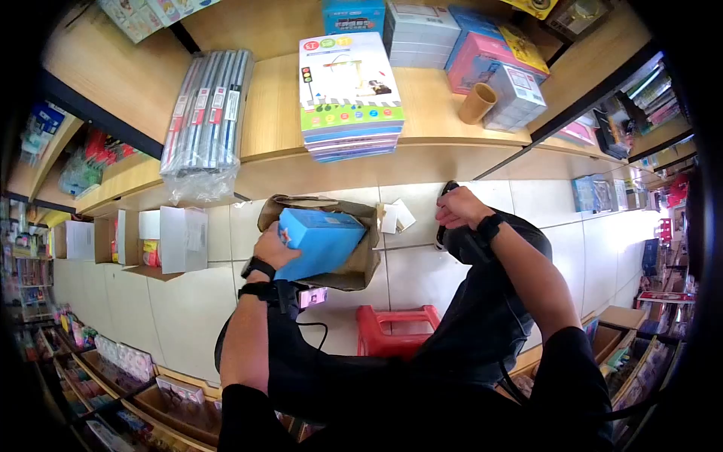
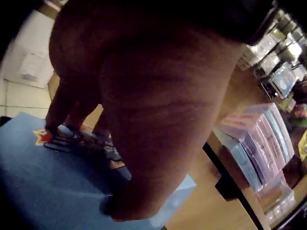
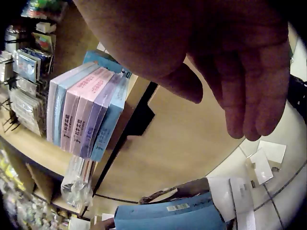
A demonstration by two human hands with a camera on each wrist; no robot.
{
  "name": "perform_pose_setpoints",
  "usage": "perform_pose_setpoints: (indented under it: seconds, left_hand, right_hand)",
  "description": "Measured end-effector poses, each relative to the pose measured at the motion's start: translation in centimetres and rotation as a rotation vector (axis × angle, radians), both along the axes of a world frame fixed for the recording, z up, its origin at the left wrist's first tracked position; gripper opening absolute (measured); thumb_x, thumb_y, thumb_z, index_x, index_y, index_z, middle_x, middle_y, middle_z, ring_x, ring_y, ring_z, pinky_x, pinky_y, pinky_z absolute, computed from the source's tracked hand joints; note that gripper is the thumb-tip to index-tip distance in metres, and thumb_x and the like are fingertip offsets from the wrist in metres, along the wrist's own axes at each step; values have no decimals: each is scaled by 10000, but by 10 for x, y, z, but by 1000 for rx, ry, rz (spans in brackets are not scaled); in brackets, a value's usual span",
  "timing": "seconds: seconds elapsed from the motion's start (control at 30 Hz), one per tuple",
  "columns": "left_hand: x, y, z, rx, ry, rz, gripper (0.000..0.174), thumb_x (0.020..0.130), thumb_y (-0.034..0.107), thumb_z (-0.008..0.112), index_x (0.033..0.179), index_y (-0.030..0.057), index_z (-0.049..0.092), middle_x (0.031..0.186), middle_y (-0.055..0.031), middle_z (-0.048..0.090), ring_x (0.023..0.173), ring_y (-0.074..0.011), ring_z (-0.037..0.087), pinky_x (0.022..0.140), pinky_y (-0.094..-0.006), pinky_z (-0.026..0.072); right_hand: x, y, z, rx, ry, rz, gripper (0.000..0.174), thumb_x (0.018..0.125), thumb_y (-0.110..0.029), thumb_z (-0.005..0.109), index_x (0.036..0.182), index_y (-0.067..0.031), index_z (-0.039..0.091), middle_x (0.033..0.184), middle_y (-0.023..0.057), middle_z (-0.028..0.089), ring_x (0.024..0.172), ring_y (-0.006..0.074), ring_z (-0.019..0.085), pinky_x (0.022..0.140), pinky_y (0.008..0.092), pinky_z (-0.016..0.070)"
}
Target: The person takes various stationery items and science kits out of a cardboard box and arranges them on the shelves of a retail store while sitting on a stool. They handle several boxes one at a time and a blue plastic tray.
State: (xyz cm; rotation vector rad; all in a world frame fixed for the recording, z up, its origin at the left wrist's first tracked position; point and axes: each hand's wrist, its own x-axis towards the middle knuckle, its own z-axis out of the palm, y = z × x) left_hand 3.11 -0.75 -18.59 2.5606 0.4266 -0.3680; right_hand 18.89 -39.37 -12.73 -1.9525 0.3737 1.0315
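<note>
A blue box (image 1: 324, 241) sits tilted in an open brown cardboard carton (image 1: 354, 279) on the floor. My left hand (image 1: 276, 246) grips its left end. In the left wrist view the thumb and fingers (image 2: 139, 201) spread across the box's blue side and its printed picture. My right hand (image 1: 461, 207) hangs in the air by the right knee, fingers loosely bent and holding nothing. From the right wrist view, the box's barcoded blue side (image 3: 177, 211) shows below that hand.
A stack of picture books (image 1: 350, 98) and plastic-wrapped packs (image 1: 207, 113) rest on the shelf ahead. A bamboo cup (image 1: 477, 103) stands near its edge. Open cartons (image 1: 184, 241) sit at the left, a red stool (image 1: 397, 343) in front, and white card pieces (image 1: 399, 216) on the tiles.
</note>
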Motion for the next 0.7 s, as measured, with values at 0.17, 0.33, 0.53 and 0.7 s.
perform_pose_setpoints:
  seconds: [0.17, 0.33, 0.53, 0.7]
  left_hand:
    - [9, 15, 6, -154, 229, 56, 613, 509, 344, 786, 957, 19, 522, 834, -126, 603, 779, -264, 604, 720, -340, 483]
    - [16, 31, -9, -150, 335, 53, 536, 532, 404, 773, 853, 34, 557, 787, -95, 589, 722, -216, 578, 683, -318, 474]
    - [32, 24, 40, -206, 503, 78, 553, 607, 352, 757, 982, -3, 563, 862, -89, 594, 737, -195, 595, 650, -332, 528]
    - [17, 41, 37, -373, 543, 197, 542, 637, 334, 739, 1039, 9, 574, 920, -82, 602, 783, -196, 588, 683, -339, 514]
  right_hand:
    - [2, -24, 5, 8, -30, -10, 335, 846, -221, 527, 1062, 34, 551, 880, 181, 619, 750, 258, 626, 684, 376, 540]
    - [7, -28, 3, 3, -25, -11, 327, 839, -224, 530, 1026, 43, 558, 860, 168, 626, 735, 244, 628, 674, 365, 540]
    - [5, -28, -7, 22, -28, 9, 320, 836, -231, 531, 1008, 37, 560, 834, 147, 630, 716, 229, 629, 655, 366, 539]
    - [0, -19, -5, 24, -46, 5, 281, 830, -182, 521, 970, 55, 578, 798, 156, 639, 657, 215, 622, 561, 335, 533]
